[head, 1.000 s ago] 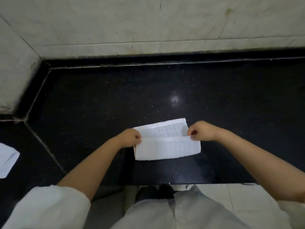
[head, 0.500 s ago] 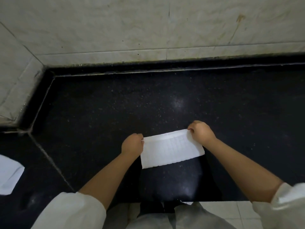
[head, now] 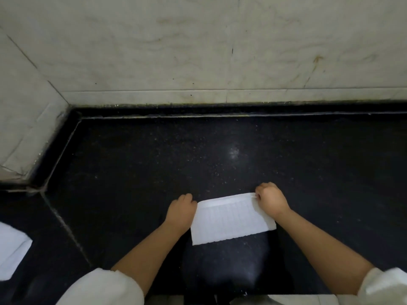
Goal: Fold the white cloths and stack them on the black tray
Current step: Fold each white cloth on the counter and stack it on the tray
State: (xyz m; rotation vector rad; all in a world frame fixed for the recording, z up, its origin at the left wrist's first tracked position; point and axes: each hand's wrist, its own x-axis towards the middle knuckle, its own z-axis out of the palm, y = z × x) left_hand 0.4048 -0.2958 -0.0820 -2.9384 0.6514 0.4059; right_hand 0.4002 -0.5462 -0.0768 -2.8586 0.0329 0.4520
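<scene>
A folded white cloth (head: 232,219) lies flat on the black speckled surface (head: 220,155), close to its near edge and a little right of the middle. Its ribbed weave shows as fine lines running across the upper face, and a narrow folded band runs along its far edge. No brand, label or writing can be read on the cloth or anywhere else in view. The left hand (head: 181,209) has its fingers curled at the cloth's far left corner, touching the edge; whether it actually pinches the fabric cannot be told. The right hand (head: 269,200) is curled over the far right corner and pinches the folded band between thumb and fingers. Both forearms are bare, with pale sleeves (head: 103,287) bunched near the elbows. At the left border, well apart from the hands, part of another white cloth (head: 12,252) lies on the dark surface. A pale marbled wall (head: 198,47) rises behind.
</scene>
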